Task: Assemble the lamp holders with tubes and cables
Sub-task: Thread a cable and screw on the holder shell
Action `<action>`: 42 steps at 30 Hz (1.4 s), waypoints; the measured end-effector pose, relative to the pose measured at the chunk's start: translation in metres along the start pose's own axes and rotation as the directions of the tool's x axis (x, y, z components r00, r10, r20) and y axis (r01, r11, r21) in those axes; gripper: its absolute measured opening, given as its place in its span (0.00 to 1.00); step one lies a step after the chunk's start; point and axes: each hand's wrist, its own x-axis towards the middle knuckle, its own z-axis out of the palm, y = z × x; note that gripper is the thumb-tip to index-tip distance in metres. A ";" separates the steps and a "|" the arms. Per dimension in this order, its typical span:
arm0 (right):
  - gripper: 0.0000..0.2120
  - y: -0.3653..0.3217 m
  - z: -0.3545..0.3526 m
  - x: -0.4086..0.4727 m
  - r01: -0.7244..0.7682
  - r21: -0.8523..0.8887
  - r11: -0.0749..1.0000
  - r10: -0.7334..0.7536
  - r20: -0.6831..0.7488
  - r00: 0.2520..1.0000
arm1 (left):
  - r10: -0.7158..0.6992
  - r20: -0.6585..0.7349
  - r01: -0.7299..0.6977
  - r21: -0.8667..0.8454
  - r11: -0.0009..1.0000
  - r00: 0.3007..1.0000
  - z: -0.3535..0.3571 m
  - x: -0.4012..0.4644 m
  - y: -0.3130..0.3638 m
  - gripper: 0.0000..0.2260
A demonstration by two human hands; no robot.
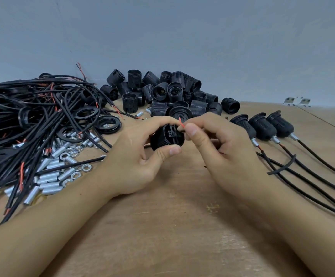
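Observation:
My left hand (140,154) grips a black lamp holder (166,137) above the middle of the wooden table, its terminal end facing me. My right hand (220,144) pinches a thin red wire (181,122) between thumb and forefinger right at the holder's top edge. The wire's far end sticks up past my fingers. The cable it belongs to is hidden behind my right hand.
A pile of black lamp holders (170,92) lies at the back. Black cables (32,108) with rings (107,124) fill the left. Silver threaded tubes and nuts (58,168) lie front left. Three assembled holders (262,126) with cables lie on the right.

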 end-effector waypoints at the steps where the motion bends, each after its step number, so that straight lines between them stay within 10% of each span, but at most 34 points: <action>1: 0.07 0.001 -0.001 0.001 0.038 -0.041 0.998 -0.038 -0.014 0.999 | 0.013 0.002 -0.013 0.016 1.000 1.000 0.000 0.000 0.000 0.15; 42: 0.06 -0.004 -0.005 0.000 0.099 -0.092 0.991 -0.086 0.136 0.987 | 0.121 0.089 -0.141 0.265 0.954 0.989 -0.005 0.001 0.000 0.17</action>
